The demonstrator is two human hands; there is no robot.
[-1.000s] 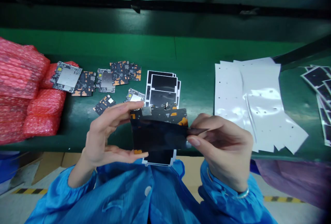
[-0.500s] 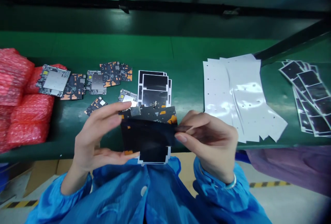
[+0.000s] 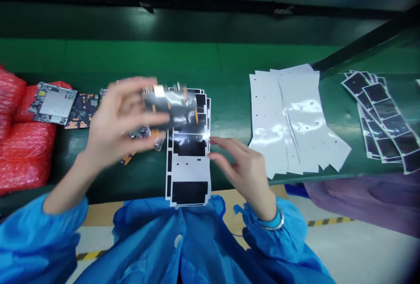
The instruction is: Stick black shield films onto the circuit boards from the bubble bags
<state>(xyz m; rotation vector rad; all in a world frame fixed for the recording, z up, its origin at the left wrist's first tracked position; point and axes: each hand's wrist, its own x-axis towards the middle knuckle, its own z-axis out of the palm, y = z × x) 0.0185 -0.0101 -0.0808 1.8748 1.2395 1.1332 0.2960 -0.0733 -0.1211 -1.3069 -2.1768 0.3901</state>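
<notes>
My left hand (image 3: 120, 120), blurred by motion, is shut on a circuit board (image 3: 170, 108) whose face is covered with shiny dark film. The board hangs above the far end of a long stack of white sheets with black rectangular patches (image 3: 188, 174). My right hand (image 3: 239, 166) is open and holds nothing. Its fingertips are just right of that stack, and I cannot tell whether they touch it.
Bare circuit boards (image 3: 52, 102) and red bubble-wrap packs (image 3: 22, 157) lie at the left of the green bench (image 3: 229, 63). White film sheets (image 3: 282, 122) and black-patched sheets (image 3: 380, 117) lie to the right. Purple cloth (image 3: 361, 201) hangs below the bench edge.
My left hand has moved the board up and left, away from my right hand. My right hand has let go and opened. More of the white sheet stack now shows.
</notes>
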